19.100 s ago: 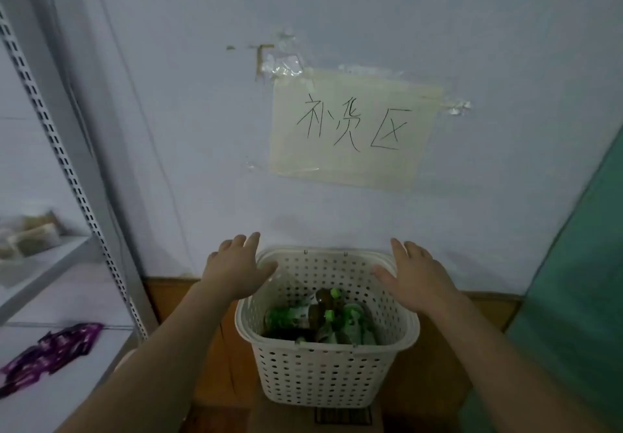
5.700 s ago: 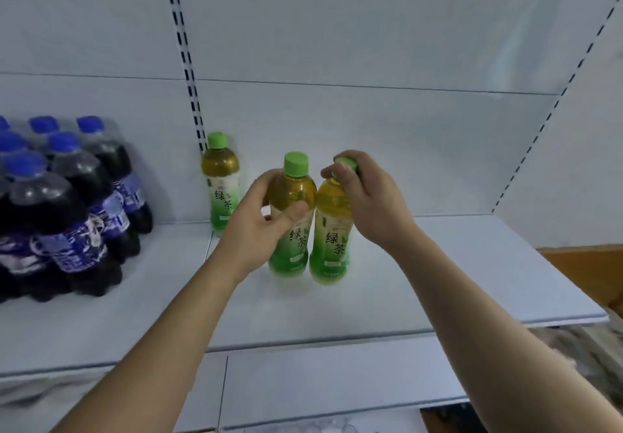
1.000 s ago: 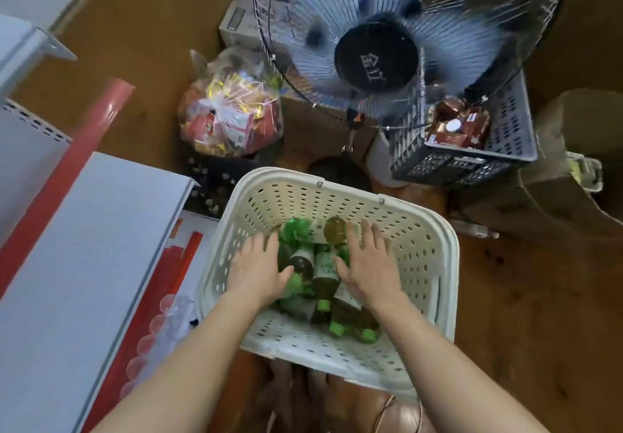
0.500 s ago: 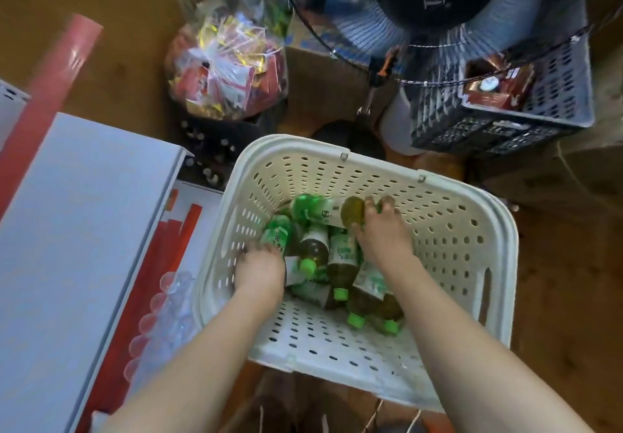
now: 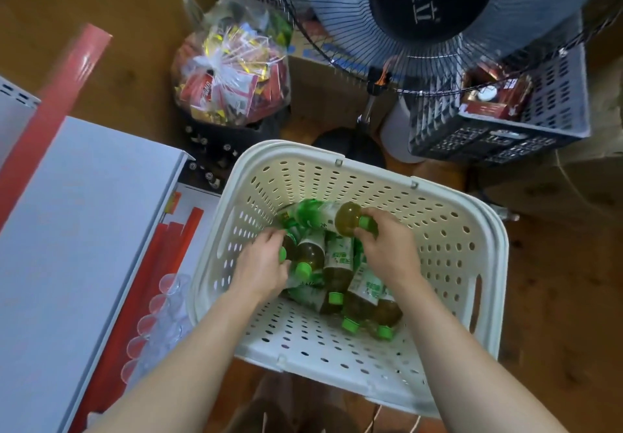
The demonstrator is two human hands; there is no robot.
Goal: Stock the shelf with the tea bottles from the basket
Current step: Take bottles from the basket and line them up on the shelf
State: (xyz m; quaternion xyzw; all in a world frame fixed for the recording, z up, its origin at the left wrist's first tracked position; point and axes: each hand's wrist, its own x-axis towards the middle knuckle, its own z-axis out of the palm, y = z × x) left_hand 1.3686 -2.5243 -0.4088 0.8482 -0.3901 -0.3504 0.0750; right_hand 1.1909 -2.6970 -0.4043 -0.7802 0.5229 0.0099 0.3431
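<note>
A cream perforated basket (image 5: 448,250) sits on the floor below me, holding several green-capped tea bottles in a loose pile (image 5: 340,274). My right hand (image 5: 387,247) grips the neck and cap of a bottle (image 5: 323,217) lying across the far side of the pile. My left hand (image 5: 263,264) is curled round the cap end of another bottle (image 5: 286,250) at the pile's left side. The white shelf board (image 5: 67,230) lies to the left, with no tea bottles on the part that shows.
A standing fan (image 5: 428,21) rises just beyond the basket. A clear bag of snack packets (image 5: 232,65) sits behind on the left, and a dark crate (image 5: 505,119) on the right. Red strips and clear plastic cups (image 5: 158,314) lie between shelf and basket.
Both hands went down into the basket and closed on bottles. The right hand's bottle has lifted a little at the far side. The view moved closer.
</note>
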